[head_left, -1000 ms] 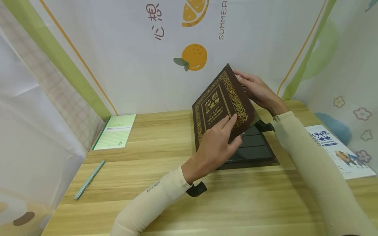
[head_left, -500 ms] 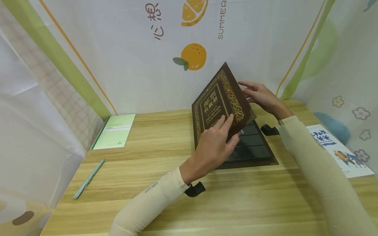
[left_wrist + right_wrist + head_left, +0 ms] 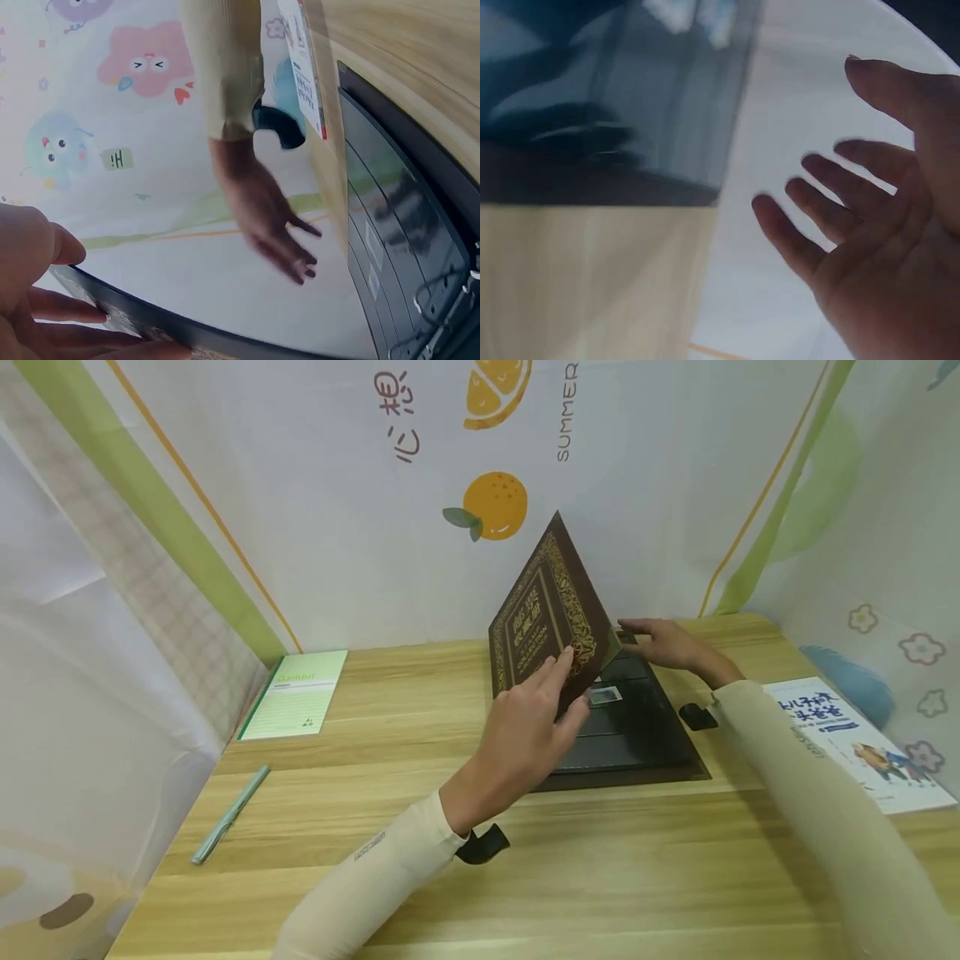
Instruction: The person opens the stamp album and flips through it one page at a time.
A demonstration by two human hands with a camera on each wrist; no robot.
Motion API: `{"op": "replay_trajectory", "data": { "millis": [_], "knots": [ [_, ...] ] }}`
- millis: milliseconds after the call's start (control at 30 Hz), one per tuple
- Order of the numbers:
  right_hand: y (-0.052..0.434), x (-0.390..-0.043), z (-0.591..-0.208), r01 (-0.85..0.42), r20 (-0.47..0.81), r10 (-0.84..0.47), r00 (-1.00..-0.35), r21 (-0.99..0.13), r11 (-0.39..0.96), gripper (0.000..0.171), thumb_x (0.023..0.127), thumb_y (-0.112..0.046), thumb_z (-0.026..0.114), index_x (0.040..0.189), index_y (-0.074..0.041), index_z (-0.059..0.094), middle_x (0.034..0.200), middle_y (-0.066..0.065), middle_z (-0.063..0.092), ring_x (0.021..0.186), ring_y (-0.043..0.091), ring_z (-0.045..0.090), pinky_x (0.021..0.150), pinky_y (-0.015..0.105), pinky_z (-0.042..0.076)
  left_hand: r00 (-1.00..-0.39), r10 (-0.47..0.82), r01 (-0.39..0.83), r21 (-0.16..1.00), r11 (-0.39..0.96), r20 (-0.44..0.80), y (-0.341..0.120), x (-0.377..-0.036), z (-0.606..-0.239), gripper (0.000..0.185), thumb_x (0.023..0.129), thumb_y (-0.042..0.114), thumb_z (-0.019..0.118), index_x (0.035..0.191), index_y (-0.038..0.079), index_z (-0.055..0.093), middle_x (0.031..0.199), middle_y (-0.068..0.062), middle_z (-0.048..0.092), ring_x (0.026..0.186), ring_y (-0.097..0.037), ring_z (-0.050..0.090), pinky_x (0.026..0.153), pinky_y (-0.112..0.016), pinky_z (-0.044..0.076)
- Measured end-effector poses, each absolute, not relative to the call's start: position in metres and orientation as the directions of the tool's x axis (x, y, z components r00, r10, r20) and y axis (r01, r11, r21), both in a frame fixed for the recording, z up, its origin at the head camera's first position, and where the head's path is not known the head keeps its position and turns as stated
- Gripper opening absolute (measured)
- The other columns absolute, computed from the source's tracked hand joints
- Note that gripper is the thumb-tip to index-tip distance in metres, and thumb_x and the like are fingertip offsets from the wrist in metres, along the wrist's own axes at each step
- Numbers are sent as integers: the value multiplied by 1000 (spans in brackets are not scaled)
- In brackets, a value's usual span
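Note:
A brown stamp album (image 3: 536, 597) with gold lettering lies on the table, its front cover raised steeply. My left hand (image 3: 517, 747) pinches the cover's near right edge; in the left wrist view the thumb (image 3: 67, 246) is on the inner side and the fingers on the outer side. Under the cover lies a black pocket page (image 3: 637, 731) holding a small stamp (image 3: 604, 696). Metal binder rings (image 3: 439, 300) show at its spine. My right hand (image 3: 666, 645) hovers by the album's far right corner, fingers spread and holding nothing, as the right wrist view confirms.
A green notepad (image 3: 294, 695) lies at the table's back left, with a pale green pen (image 3: 231, 814) in front of it. On the right is a white picture book (image 3: 862, 747), partly behind my right sleeve. A printed curtain (image 3: 360, 552) hangs along the back.
My right hand has come away from the cover and moved down toward the page's far right corner. The cover has tipped further left with my left hand, uncovering the stamp.

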State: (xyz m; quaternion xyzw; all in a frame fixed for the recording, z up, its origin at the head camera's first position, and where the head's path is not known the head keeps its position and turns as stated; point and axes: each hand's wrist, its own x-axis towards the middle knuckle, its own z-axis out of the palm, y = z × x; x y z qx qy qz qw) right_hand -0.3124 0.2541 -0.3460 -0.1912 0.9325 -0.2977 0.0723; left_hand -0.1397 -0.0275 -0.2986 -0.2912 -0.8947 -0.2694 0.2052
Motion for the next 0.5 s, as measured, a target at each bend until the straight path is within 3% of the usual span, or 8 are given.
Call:
{"op": "replay_trajectory", "data": {
  "millis": [133,333,467,500],
  "knots": [
    [254,-310,-366,-365,-39,-432,-901,-471,803,78,103,-30,59,157,10,20,161,37,19,148,57,20,116,68,24,-740,404,638,371,675,538,-36,-139,-298,54,104,25,57,150,1,46,142,-21,59,31,-5,38,45,-21,39],
    [255,-309,-384,-380,-67,-447,-892,-426,821,80,102,-28,61,157,11,18,163,35,11,150,57,11,119,68,17,-723,411,658,370,656,555,-45,-137,-297,54,105,22,55,152,-1,42,146,-22,55,33,0,31,52,-18,44],
    [256,-310,-391,-401,-61,-467,-882,-424,812,78,102,-27,61,154,15,21,162,36,14,150,58,10,120,68,16,-721,387,652,374,660,575,-53,-136,-297,53,104,18,56,151,-3,42,145,-21,57,35,-2,25,45,-17,34],
    [256,-311,-393,-402,-68,-472,-879,-424,811,78,102,-28,61,154,15,22,162,36,14,150,58,10,120,67,16,-725,375,645,378,665,577,-55,-136,-297,53,103,17,56,151,-3,43,136,-21,64,36,-2,25,44,-16,32]
  ]
}}
